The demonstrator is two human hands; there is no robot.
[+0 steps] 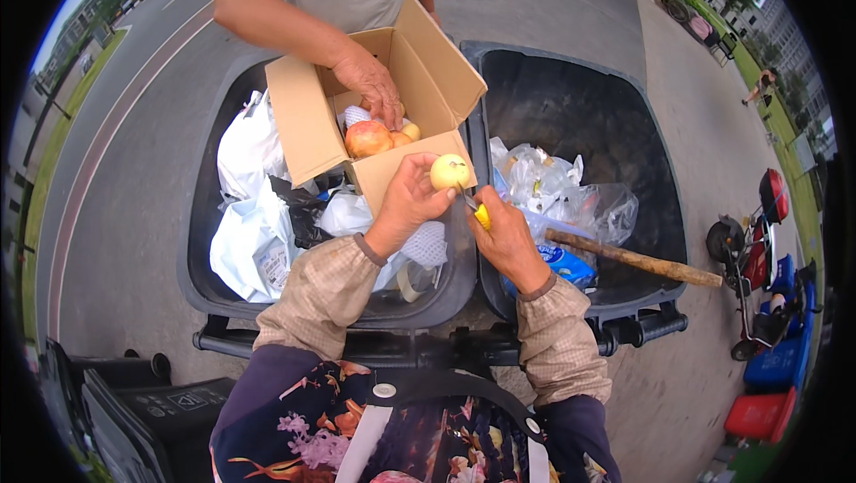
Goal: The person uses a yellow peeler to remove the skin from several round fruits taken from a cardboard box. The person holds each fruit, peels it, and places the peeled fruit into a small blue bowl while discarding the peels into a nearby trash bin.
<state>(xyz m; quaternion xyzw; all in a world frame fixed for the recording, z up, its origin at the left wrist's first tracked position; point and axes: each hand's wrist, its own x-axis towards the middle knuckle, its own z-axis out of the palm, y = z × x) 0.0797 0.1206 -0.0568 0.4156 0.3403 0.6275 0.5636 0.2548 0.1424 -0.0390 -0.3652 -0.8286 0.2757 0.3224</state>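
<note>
My left hand (408, 202) holds up a round pale-yellow fruit (448, 169) with dark marks on its skin; I cannot tell an apple from a pear. In my right hand (510, 238) is a small knife with a yellow handle (482, 216), its blade at the lower side of the fruit. An open cardboard box (308, 122) rests over the left bin, just beyond my hands. Inside it lie a large red-and-yellow fruit (367, 139), several smaller fruits and white foam netting. Another person's hand (370, 82) reaches down into the box among the fruit.
Two black wheeled bins (571, 82) stand side by side before me. White bags (259, 247) fill the left one; clear plastic bags (597, 211) lie in the right one. A wooden stick (633, 256) crosses the right bin's rim. A red scooter (758, 255) stands far right.
</note>
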